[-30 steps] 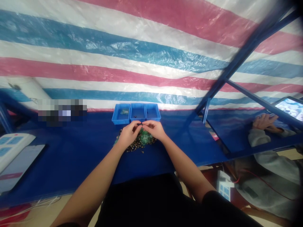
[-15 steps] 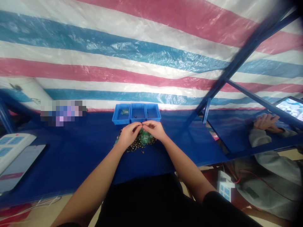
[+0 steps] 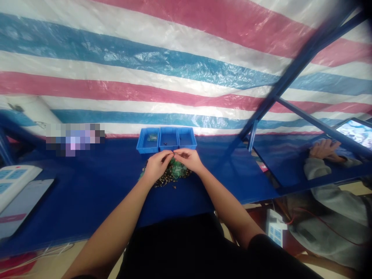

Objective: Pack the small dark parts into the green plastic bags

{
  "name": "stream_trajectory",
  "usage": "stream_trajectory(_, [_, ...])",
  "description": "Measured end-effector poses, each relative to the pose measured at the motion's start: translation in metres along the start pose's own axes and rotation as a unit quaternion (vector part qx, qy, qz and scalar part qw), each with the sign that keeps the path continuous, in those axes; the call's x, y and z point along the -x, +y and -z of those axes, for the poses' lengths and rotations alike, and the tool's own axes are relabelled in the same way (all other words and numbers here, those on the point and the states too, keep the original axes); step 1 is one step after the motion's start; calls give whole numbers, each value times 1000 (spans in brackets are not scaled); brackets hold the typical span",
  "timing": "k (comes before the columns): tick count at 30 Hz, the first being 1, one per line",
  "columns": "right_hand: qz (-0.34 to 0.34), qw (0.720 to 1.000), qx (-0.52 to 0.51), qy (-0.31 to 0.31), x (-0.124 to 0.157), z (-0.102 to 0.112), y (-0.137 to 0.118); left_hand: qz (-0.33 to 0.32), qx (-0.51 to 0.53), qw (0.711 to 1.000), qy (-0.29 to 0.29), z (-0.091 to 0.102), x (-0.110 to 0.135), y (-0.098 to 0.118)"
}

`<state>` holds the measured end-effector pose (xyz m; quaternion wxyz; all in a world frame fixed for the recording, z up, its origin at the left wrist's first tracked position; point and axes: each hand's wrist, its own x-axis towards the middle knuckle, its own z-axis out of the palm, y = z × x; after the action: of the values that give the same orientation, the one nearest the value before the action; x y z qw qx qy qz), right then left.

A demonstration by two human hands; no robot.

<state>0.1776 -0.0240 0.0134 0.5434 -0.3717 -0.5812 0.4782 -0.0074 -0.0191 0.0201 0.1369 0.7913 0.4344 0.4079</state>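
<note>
Tiny dark part pinched above a pile of green circuit-board scraps

Behind the blue table cover hangs a striped tarp. On the cover, three blue plastic bins stand in a row, and the pile with its brass bits lies just in front of them, so the reach is short. My left hand and right hand are together, fingertips meeting on the part, because it is too small for holding loosely.

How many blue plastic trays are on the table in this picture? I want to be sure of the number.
3. They stand side by side at the far edge of the blue table: the left tray with a small green piece, the middle tray with dark bits, then the right tray. None looks hidden.
</note>
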Motion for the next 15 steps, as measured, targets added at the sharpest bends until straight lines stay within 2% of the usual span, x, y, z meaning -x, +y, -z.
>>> stream_trajectory(15, [-5,1000,9,10,1,-1,-2,15,-9,1000,-7,1,0,0])
